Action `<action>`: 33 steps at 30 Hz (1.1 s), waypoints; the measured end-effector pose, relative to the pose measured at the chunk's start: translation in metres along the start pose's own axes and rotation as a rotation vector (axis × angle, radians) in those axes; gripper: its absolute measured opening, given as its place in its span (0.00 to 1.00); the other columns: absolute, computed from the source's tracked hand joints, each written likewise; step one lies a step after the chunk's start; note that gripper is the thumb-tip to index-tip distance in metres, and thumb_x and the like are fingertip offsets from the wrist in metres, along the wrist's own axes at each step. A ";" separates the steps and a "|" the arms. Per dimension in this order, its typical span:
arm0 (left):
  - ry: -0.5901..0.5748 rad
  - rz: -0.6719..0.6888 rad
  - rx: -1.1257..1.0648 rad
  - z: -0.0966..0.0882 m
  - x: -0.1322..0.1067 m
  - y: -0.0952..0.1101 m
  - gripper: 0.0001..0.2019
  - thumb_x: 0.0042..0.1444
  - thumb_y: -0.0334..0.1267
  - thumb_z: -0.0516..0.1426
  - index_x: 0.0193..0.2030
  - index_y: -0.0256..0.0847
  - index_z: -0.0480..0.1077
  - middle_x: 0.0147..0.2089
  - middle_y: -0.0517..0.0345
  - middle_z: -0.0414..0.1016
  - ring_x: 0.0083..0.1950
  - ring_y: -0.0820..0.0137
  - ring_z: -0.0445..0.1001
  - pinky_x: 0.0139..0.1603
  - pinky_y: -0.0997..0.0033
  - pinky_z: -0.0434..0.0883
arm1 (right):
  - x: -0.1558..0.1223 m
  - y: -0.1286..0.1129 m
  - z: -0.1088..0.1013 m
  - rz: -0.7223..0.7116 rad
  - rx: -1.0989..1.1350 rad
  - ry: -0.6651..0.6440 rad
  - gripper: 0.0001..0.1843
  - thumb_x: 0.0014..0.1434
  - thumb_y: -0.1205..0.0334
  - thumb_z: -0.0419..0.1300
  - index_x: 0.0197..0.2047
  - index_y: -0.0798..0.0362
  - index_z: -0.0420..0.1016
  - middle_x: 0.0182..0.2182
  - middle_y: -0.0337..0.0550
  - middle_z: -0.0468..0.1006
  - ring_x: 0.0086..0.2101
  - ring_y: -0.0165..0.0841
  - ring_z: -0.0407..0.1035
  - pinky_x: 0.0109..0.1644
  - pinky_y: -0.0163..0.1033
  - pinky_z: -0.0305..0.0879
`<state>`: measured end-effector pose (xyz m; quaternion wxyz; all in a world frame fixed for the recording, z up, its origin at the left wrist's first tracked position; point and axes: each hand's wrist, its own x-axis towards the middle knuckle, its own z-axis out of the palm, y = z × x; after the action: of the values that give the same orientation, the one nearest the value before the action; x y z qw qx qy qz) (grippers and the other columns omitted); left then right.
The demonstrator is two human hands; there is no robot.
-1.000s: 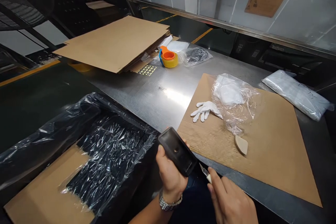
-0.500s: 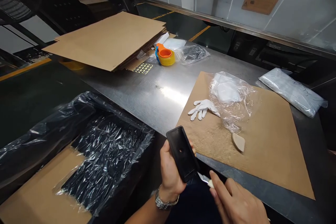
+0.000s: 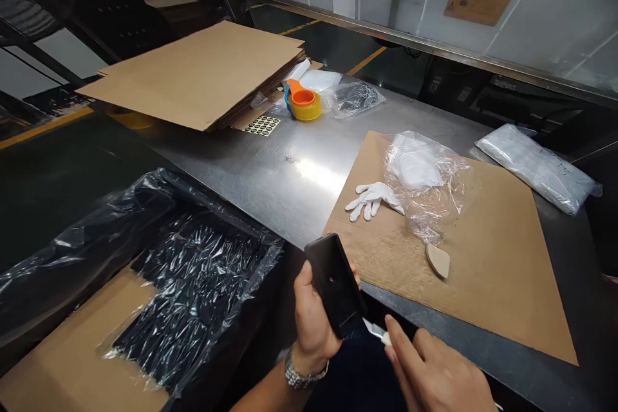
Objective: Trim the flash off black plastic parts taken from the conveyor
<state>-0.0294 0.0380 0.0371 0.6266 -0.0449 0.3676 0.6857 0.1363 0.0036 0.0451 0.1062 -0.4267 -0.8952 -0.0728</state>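
My left hand (image 3: 313, 318) is wrapped round a black rectangular plastic part (image 3: 333, 280), hollow like a shallow tray, with a small hole in its floor. It is held tilted, its open side towards me. In my right hand (image 3: 434, 360) is a knife (image 3: 375, 329) with a pale handle, mostly hidden by the fingers. The blade meets the lower right edge of the black part. Beyond my hands, a tan wedge-shaped block (image 3: 438, 261) and a white glove (image 3: 374, 200) lie on a cardboard sheet (image 3: 502, 283).
A bin lined with black plastic (image 3: 145, 199) stands at the left, holding wrapped black items and cardboard. On the metal table (image 3: 232, 170) are a cardboard stack (image 3: 207, 71), a tape dispenser (image 3: 304, 103), a sticker sheet (image 3: 261, 125), a clear bag (image 3: 429, 174) and a plastic-wrapped packet (image 3: 538, 167).
The black part has tipped slightly in my left hand, so its inside looks darker. The knife stays at its lower edge, and both hands are nearly still.
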 end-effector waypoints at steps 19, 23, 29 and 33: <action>0.042 -0.205 0.162 -0.001 0.006 0.002 0.23 0.57 0.50 0.47 0.27 0.32 0.72 0.26 0.52 0.73 0.24 0.73 0.68 0.25 0.75 0.68 | 0.012 0.004 -0.001 0.004 0.134 0.062 0.23 0.68 0.63 0.37 0.31 0.54 0.70 0.10 0.31 0.63 0.11 0.24 0.57 0.19 0.34 0.44; -0.003 -0.223 0.141 -0.004 0.008 0.001 0.23 0.57 0.51 0.48 0.29 0.32 0.72 0.25 0.53 0.72 0.24 0.73 0.67 0.25 0.75 0.67 | 0.011 0.001 0.002 0.015 0.129 0.009 0.24 0.68 0.62 0.36 0.24 0.51 0.63 0.09 0.30 0.63 0.09 0.25 0.57 0.18 0.35 0.41; 0.010 -0.223 0.121 -0.006 0.008 0.001 0.22 0.56 0.50 0.49 0.32 0.31 0.73 0.28 0.52 0.73 0.27 0.72 0.69 0.29 0.74 0.69 | 0.006 0.001 0.008 0.010 0.137 -0.052 0.21 0.67 0.62 0.37 0.25 0.50 0.61 0.10 0.30 0.64 0.09 0.26 0.59 0.18 0.36 0.39; 0.021 -0.217 0.129 -0.007 0.007 0.000 0.21 0.56 0.50 0.49 0.33 0.31 0.72 0.27 0.52 0.73 0.27 0.71 0.69 0.29 0.74 0.69 | 0.004 0.002 0.010 0.014 0.134 -0.064 0.21 0.67 0.62 0.36 0.27 0.50 0.62 0.11 0.30 0.65 0.10 0.26 0.61 0.18 0.35 0.38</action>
<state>-0.0335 0.0401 0.0280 0.6950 -0.0511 0.4106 0.5881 0.1334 0.0102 0.0362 0.1063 -0.4272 -0.8979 0.0019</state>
